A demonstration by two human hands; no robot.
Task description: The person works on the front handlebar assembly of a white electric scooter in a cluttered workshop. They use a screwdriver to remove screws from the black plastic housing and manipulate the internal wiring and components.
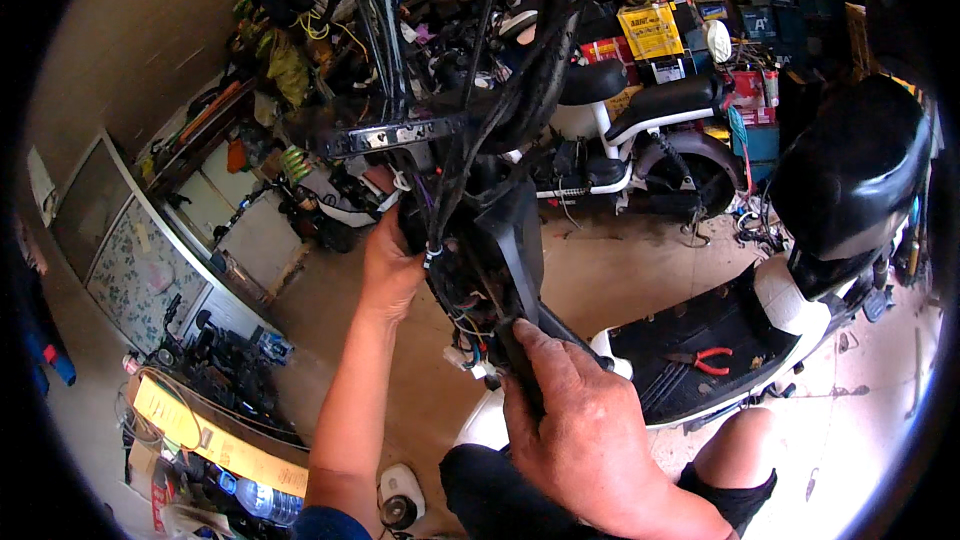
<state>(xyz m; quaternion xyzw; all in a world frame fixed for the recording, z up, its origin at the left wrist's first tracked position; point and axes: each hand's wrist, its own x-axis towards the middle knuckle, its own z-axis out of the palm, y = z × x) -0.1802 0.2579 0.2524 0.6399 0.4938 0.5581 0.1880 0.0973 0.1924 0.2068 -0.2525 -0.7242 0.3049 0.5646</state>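
Note:
A scooter's front column stands before me, with a black plastic panel (512,240) on its right side and bundled wires (462,325) exposed inside. My right hand (585,415) grips the panel's lower end, thumb on one side and fingers on the other. On the left, my left hand (392,265) is wrapped round the column's edge, its fingertips hidden behind it. White connectors (468,362) dangle from the wires between my hands. Red-handled pliers (705,360) and several thin dark tools (665,382) lie on the black footboard (735,325).
Black cables (490,140) hang down from the handlebar across the column. The black scooter seat (850,185) rises at the right. Behind stands another scooter (640,130), with stacked boxes (650,30) beyond. At lower left is a cardboard box (220,445) near a water bottle (265,502).

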